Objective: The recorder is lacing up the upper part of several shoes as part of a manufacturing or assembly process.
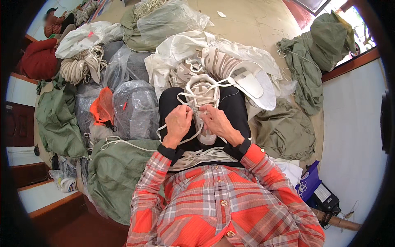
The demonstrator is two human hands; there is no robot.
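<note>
Nearest the camera is the wearer's red, grey and white plaid shirt (205,201), its buttons running down the middle. Just beyond it, a bundle of white laces (205,159) lies across the lap, on black trousers (240,108). The light-coloured shoe (202,98) sits upright between the thighs, toe toward the wearer and opening away, with white lace looping loosely about its collar.

The left hand (177,124) is at the shoe's left side, fingers curled in and pinching the lace (181,99) by the eyelets. The right hand (218,122) reaches over the front of the shoe from the right, thumb and forefinger close together at the lacing; I cannot tell whether they pinch a strand. Black bands circle both wrists.

Beyond the knees, a row of similar shoes (218,66) lies on white sheeting (181,43), next to a white rounded piece (249,83). To the left are clear plastic bags (138,111), an orange bag (103,106) and a green sack (117,181). Green cloth (286,129) lies to the right, with a purple bin (307,181) nearer the wearer. Another person (53,26) sits at the far upper left.
</note>
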